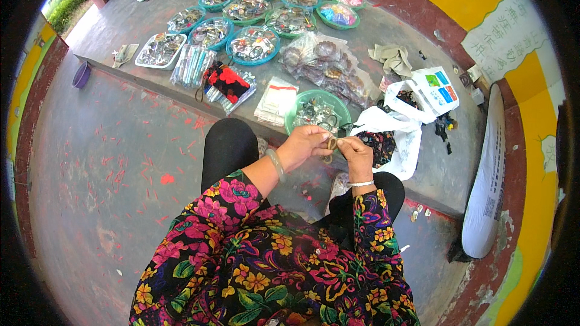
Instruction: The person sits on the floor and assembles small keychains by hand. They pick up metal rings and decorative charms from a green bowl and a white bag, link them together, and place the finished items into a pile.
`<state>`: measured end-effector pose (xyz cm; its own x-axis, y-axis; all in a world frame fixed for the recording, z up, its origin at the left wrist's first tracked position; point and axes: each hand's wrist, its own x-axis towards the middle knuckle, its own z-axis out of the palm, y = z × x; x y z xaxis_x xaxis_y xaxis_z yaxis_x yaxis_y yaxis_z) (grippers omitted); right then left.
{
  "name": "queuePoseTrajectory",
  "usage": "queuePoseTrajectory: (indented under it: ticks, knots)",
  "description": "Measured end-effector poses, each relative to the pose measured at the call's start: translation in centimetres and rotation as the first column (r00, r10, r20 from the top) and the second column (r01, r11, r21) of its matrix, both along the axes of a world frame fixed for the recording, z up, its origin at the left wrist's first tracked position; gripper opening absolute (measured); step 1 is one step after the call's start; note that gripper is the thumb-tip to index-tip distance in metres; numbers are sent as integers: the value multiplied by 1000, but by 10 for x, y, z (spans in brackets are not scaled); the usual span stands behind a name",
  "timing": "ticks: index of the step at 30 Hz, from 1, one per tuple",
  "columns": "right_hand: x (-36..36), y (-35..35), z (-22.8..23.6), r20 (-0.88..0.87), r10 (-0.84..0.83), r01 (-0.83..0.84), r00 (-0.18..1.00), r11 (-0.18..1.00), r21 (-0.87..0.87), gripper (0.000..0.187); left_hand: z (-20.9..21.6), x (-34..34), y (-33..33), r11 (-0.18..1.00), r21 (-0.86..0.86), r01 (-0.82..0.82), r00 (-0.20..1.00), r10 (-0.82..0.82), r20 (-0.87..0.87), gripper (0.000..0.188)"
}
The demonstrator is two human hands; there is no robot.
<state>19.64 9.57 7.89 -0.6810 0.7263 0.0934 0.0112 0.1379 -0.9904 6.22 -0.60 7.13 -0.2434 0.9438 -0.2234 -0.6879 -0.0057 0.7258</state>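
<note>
My left hand [305, 146] and my right hand [357, 156] meet in front of my knees, fingertips pinched together. Between them is a small tan loop [331, 143], like a hair tie; part of it hangs below the left fingers. Just beyond the hands stands a green basin [287, 112] of small packets and dark, ring-like pieces. To its left lies a stack of white packets [277, 101]. Beside my right hand, a white plastic bag [411, 151] spreads open around dark flowered pieces [380, 148].
Several basins [252, 62] of packaged small goods cover the raised ledge. Nearer lie a white tray [140, 60], a black and red pouch [226, 82] and clear bags of brown rings [329, 66]. A long pale panel [486, 175] leans at the right wall; a purple basin [81, 76] sits far left.
</note>
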Motion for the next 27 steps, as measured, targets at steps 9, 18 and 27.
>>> queuePoseTrajectory:
  ticks: [9,18,27]
  knots:
    - [2,-2,-3,45,46,-48,998,998,47,4,-4,0,-2,991,-116,61,982,-80,-170,13]
    - [3,1,-10,42,64,-63,997,997,-34,2,5,0,-3,992,-124,34,936,-75,-343,17]
    - [5,3,-9,-54,35,-49,998,963,-265,5,13,-1,-5,979,-201,24,958,-80,-274,17]
